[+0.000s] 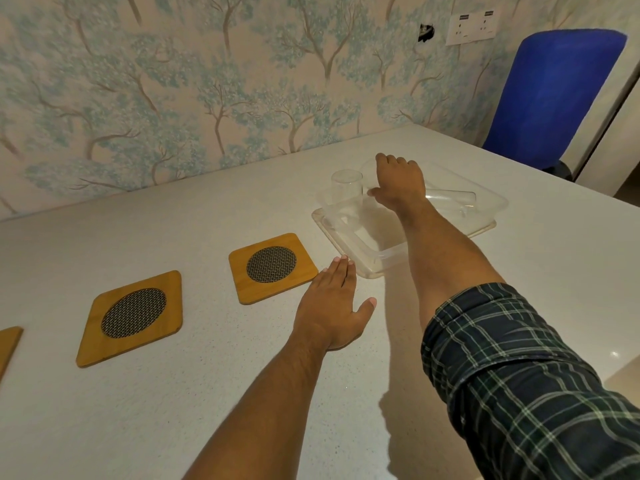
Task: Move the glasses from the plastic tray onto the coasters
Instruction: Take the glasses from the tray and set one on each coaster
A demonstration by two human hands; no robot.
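A clear plastic tray (372, 266) lies on the white table at the right. In its left back corner a clear glass (346, 187) stands upright. Another glass (450, 196) lies on its side toward the tray's right. My right hand (400, 181) reaches into the tray from above, fingers curled over a third glass (367, 168), which it mostly hides. My left hand (332, 303) rests flat on the table, fingers together, holding nothing, between the tray and the nearest wooden coaster (273, 266). A second coaster (133, 315) lies further left. A third coaster (8, 344) is cut off by the left edge.
A wallpapered wall with a double socket (471, 27) runs along the table's back edge. A blue chair (550, 95) stands beyond the table's far right corner. The table's right edge slopes down past the tray.
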